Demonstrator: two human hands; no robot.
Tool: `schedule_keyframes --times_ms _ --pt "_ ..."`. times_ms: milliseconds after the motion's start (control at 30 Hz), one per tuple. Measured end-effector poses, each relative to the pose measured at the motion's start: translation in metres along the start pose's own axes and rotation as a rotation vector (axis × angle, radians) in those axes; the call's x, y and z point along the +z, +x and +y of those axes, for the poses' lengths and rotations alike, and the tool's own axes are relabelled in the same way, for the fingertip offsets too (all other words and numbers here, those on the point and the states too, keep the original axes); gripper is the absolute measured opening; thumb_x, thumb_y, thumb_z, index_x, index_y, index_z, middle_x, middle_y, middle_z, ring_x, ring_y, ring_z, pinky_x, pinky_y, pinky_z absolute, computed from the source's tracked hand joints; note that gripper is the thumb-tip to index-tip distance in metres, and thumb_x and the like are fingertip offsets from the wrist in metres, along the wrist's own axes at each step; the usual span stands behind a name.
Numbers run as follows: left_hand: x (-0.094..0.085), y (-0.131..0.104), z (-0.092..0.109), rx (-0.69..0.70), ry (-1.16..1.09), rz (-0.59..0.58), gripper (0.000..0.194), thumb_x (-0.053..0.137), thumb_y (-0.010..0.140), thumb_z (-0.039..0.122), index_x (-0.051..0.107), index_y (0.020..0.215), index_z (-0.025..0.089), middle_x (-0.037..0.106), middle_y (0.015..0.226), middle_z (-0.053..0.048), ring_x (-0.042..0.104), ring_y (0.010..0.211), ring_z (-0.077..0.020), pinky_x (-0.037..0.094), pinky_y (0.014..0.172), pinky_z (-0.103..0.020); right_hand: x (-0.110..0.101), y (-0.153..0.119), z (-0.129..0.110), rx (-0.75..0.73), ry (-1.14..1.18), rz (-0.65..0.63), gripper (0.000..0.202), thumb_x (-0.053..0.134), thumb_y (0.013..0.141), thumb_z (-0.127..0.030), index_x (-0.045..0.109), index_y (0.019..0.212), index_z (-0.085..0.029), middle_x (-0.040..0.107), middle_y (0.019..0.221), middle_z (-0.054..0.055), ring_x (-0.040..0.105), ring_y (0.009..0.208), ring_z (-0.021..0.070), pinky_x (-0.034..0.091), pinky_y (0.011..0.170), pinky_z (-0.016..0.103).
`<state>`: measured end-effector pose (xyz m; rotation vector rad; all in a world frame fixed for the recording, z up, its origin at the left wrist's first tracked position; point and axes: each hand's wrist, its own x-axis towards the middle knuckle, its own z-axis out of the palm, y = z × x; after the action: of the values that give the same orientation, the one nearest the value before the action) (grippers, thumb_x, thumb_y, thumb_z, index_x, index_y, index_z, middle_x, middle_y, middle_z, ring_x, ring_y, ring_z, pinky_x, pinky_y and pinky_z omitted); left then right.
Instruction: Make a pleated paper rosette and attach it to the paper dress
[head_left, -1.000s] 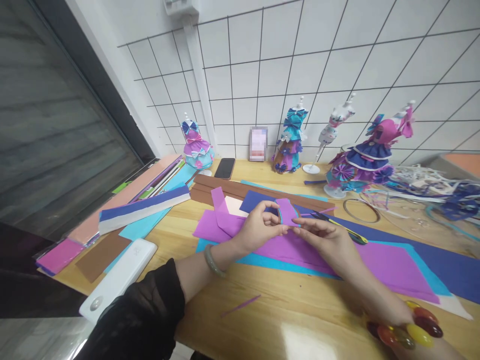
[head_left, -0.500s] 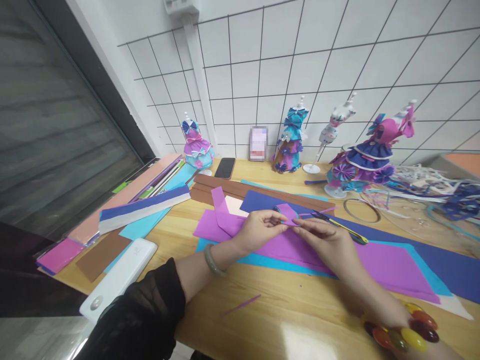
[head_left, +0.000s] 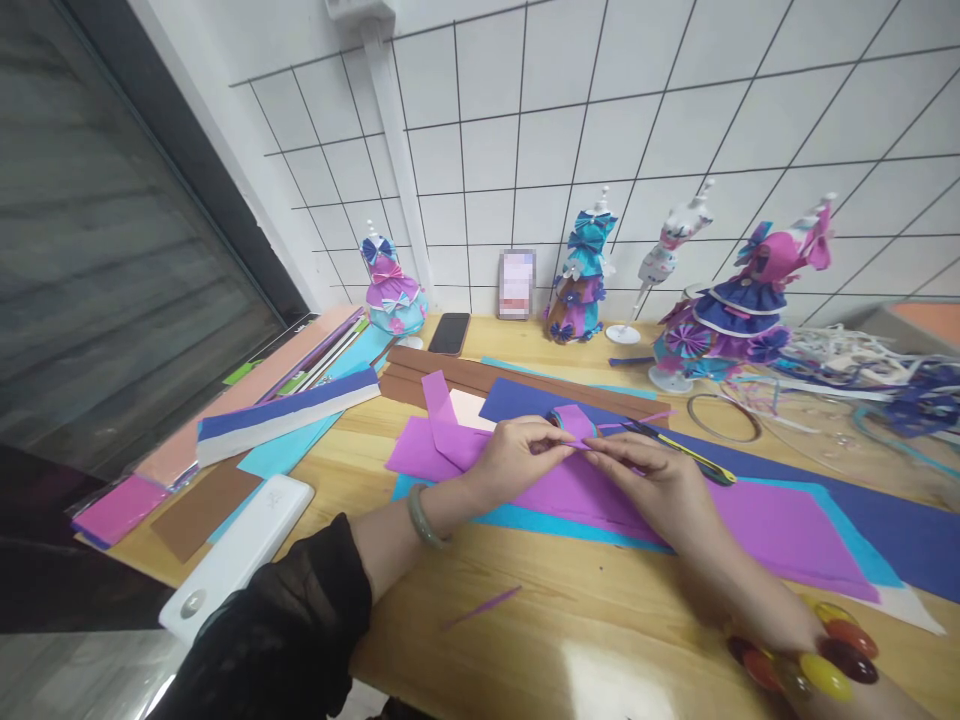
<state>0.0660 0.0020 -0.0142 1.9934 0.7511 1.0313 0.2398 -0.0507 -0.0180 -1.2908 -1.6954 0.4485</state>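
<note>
Between my two hands is a small purple paper piece [head_left: 575,424], which looks like crepe paper. My left hand [head_left: 525,455] pinches its near edge from the left, fingers closed. From the right, my right hand [head_left: 652,480] pinches the same edge with thumb and fingertips. The fingers hide part of the folded edge. Under my hands lies a long purple sheet [head_left: 795,540] on top of a light blue sheet [head_left: 570,525]. Just beyond my right hand, a yellow and black utility knife [head_left: 712,468] rests on the sheets.
Dressed miniature mannequins [head_left: 592,270] stand along the tiled wall, with a dark phone [head_left: 450,334] near them. A white oblong device [head_left: 240,555] sits at left beside stacked coloured sheets [head_left: 292,415]. Tangled ribbons [head_left: 862,370] and a ring [head_left: 724,418] lie at right. A purple scrap [head_left: 484,606] is in front.
The near edge of the small purple piece looks narrower and more folded between my fingertips. Both hands stay in nearly the same place.
</note>
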Motion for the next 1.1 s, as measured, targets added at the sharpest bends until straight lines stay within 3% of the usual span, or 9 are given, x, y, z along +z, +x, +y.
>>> schedule_keyframes --times_ms 733,1100 --pt "-0.0010 0.0014 -0.0046 0.123 0.060 -0.027 0.020 0.050 0.080 0.027 0.067 0.085 0.018 0.064 0.081 -0.006 0.058 0.080 -0.0144 0.045 0.075 -0.026 -0.0030 0.0002 0.0028 -0.065 -0.114 -0.036 0.017 0.054 0.078 -0.028 0.069 0.086 -0.024 0.067 0.082 0.005 0.061 0.077 0.0196 0.048 0.070 0.035" --pt "-0.0005 0.0004 -0.0025 0.085 -0.012 -0.010 0.021 0.051 0.079 0.029 0.067 0.082 0.015 0.061 0.079 -0.007 0.056 0.078 -0.0138 0.044 0.073 -0.026 0.0022 -0.0010 -0.0036 0.225 0.070 0.024 0.024 0.061 0.070 -0.040 0.068 0.079 -0.019 0.068 0.078 0.006 0.062 0.074 0.0216 0.048 0.071 0.037"
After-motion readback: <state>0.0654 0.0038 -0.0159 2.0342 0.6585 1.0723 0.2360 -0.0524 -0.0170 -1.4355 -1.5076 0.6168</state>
